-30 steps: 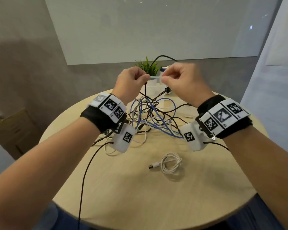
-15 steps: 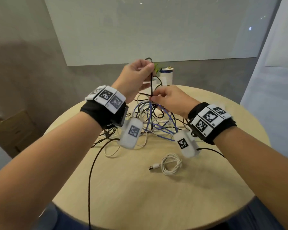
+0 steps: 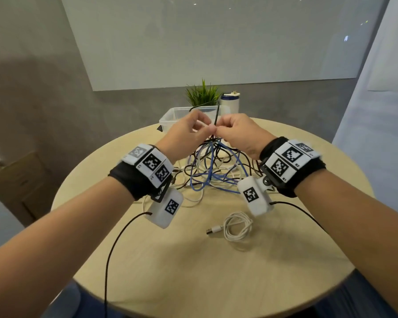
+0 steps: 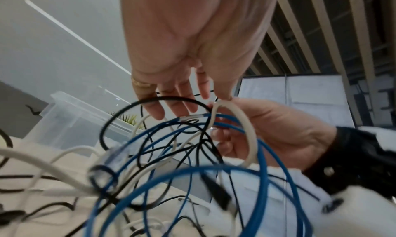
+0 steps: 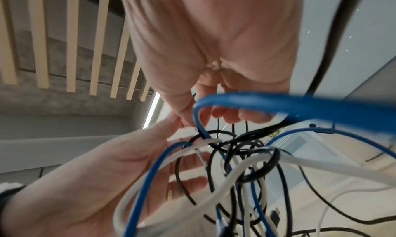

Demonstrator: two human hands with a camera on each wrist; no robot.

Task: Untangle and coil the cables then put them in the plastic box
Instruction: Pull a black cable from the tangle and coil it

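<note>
A tangle of black, blue and white cables [image 3: 213, 173] lies on the round wooden table [image 3: 193, 276]. My left hand [image 3: 207, 129] and right hand [image 3: 219, 131] meet fingertip to fingertip just above it and lift its top strands. A black cable [image 3: 216, 115] sticks up from between them, pinched by the left hand. The right hand pinches strands at the knot; which ones is unclear. In the left wrist view a white loop [image 4: 251, 139] and blue loops [image 4: 263, 156] hang in front of the right hand. The clear plastic box [image 3: 168, 118] stands behind the hands.
One white cable [image 3: 238, 226] lies coiled on the table in front of the tangle. A small green plant [image 3: 202, 95] and a white and blue can [image 3: 230, 103] stand behind the box. Cardboard boxes [image 3: 16, 177] sit on the floor at left.
My left hand has come down with the black cable and now meets the right hand at the top of the tangle. The plastic box has come into view.
</note>
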